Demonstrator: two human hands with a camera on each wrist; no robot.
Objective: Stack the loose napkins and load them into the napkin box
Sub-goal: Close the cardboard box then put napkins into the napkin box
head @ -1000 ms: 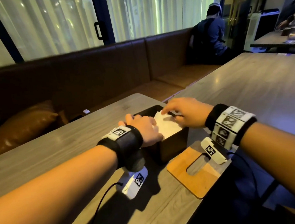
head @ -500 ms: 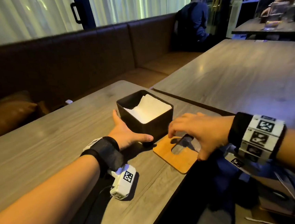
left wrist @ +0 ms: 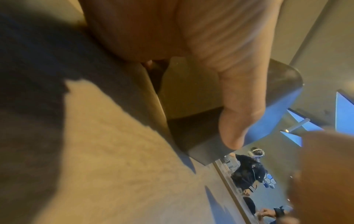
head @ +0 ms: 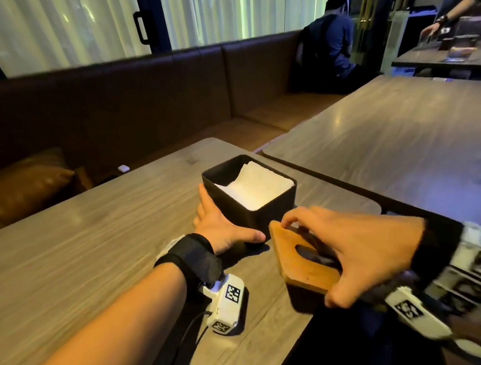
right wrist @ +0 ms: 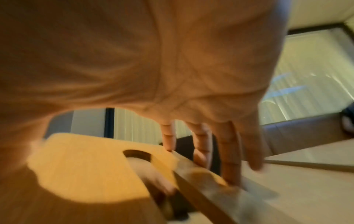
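Your black napkin box [head: 267,209] stands upright and uncovered on the table, holding a white napkin stack [head: 255,187] lying flat inside. Your wooden slotted lid [head: 298,260] is tilted, raised just beside the box.

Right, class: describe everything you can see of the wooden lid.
The flat, light-brown wooden lid has rounded corners and an oblong slot cut through its middle. It is tilted, its far end raised off the grey table. The right hand grips it, thumb at the near edge, fingers over the far edge. It sits beside the open black box, not on it.
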